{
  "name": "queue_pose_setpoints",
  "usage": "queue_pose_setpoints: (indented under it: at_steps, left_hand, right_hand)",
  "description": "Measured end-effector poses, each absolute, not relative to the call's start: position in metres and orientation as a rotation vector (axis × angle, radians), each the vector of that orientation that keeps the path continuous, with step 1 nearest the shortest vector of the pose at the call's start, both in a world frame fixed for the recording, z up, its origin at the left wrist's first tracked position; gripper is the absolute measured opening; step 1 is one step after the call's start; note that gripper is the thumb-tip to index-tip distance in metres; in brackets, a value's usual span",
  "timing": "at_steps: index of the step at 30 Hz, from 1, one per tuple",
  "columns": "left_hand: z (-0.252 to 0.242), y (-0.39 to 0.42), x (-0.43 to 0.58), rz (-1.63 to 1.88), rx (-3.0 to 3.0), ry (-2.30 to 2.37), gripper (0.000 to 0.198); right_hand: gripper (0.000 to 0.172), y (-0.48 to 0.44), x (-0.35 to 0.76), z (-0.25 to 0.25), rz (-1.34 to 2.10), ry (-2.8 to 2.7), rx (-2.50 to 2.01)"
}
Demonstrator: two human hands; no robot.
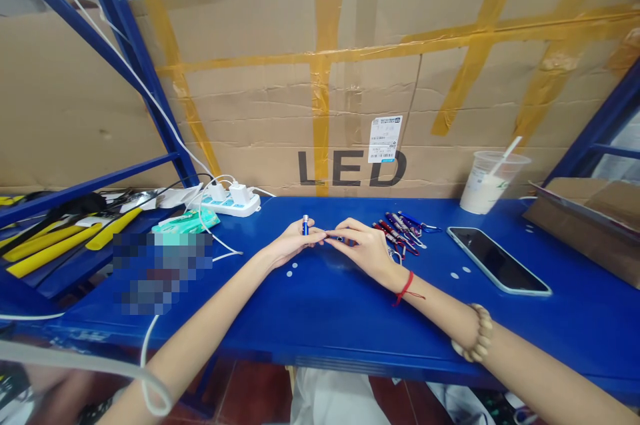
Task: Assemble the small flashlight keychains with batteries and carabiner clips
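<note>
My left hand is closed around a small blue metal tube with a silver end, which stands upright between the fingers. Close beside it, the fingertips of my right hand meet those of the left. The right fingers are pinched together, with a small dark, shiny piece showing between them; its kind is too small to make out. Just beyond the right hand lies a pile of slim red, blue and dark metal tubes with clips, partly hidden by that hand.
A phone and a plastic cup with a straw are on the right, beside an open cardboard box. At left are a power strip, a green packet and loose white cables. Small white discs dot the blue table.
</note>
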State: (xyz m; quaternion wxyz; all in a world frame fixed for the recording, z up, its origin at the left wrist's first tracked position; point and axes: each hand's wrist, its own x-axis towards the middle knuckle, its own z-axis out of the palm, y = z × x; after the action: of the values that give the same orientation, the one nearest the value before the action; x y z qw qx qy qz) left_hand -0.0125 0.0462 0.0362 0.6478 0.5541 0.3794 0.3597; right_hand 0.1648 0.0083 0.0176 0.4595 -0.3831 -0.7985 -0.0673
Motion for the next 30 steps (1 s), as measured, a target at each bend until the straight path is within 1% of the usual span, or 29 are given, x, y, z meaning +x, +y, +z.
queue_pose_setpoints:
  at_steps: [9, 13, 17, 22, 25, 30]
  left_hand:
    - [0.037, 0.042, -0.007, 0.805, 1.299, 0.801, 0.044]
    - [0.04, 0.04, -0.006, 0.801, 1.386, 0.771, 0.04]
    - [0.037, 0.041, -0.006, 0.776, 1.488, 0.773, 0.036]
    - [0.026, 0.041, -0.005, 0.775, 1.973, 0.808, 0.026]
    - [0.021, 0.039, -0.004, 0.758, 2.078, 0.825, 0.019]
    - [0.021, 0.038, -0.002, 0.745, 2.095, 0.785, 0.02]
  right_hand:
    - [0.024, 0.008, 0.164, 0.019, -0.383, -1.999, -1.008]
    - [0.025, 0.008, 0.165, 0.02, -0.302, -2.017, -1.014]
    - [0.024, 0.01, 0.165, 0.02, -0.122, -1.915, -1.019]
    - [0.022, 0.01, 0.164, 0.019, 0.072, -1.831, -0.983]
    - [0.024, 0.011, 0.164, 0.016, 0.073, -1.904, -0.931]
    - [0.025, 0.014, 0.165, 0.014, -0.013, -1.907, -0.859]
